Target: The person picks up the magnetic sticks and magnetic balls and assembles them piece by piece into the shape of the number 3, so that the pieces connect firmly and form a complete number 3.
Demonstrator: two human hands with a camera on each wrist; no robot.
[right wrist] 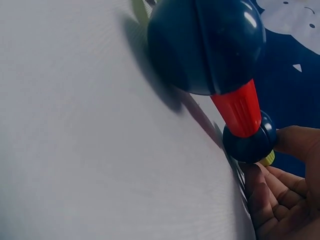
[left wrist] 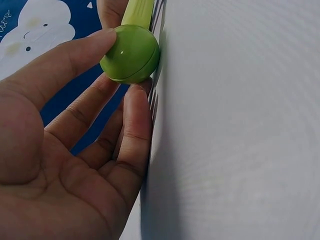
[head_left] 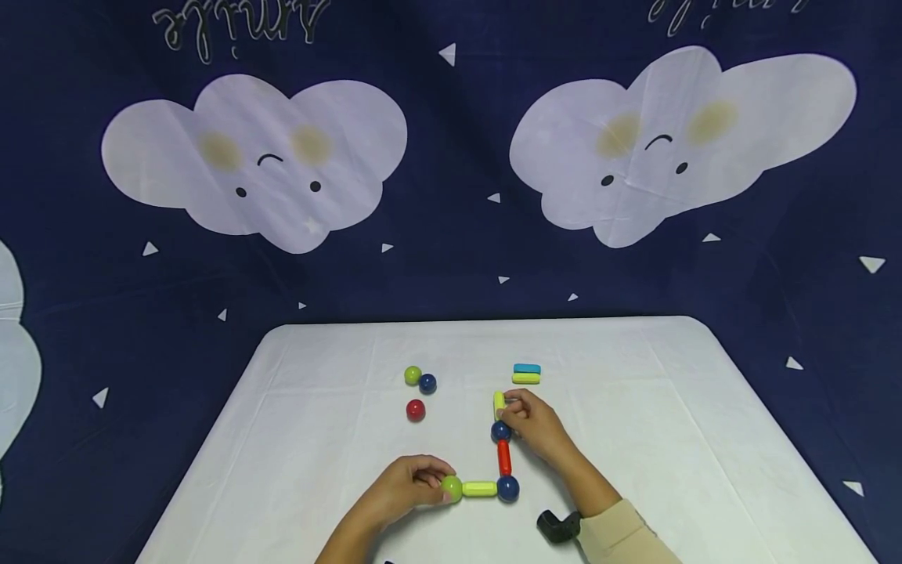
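An L-shaped chain lies on the white table: a green ball (head_left: 452,489), a yellow-green rod (head_left: 480,489), a blue ball (head_left: 507,489), a red rod (head_left: 503,457), a second blue ball (head_left: 501,431) and another yellow-green rod (head_left: 499,402) at its far end. My left hand (head_left: 406,487) pinches the green ball (left wrist: 131,54) between thumb and fingers. With thumb and fingers, my right hand (head_left: 539,425) grips the far rod where it meets the second blue ball. In the right wrist view this rod (right wrist: 268,159) is mostly hidden behind that ball (right wrist: 250,142).
Behind the chain, to the left, lie a loose green ball (head_left: 413,375), a blue ball (head_left: 427,384) and a red ball (head_left: 416,410). A blue rod (head_left: 527,368) and a yellow-green rod (head_left: 526,378) lie side by side at the back. A black object (head_left: 558,527) is beside my right sleeve.
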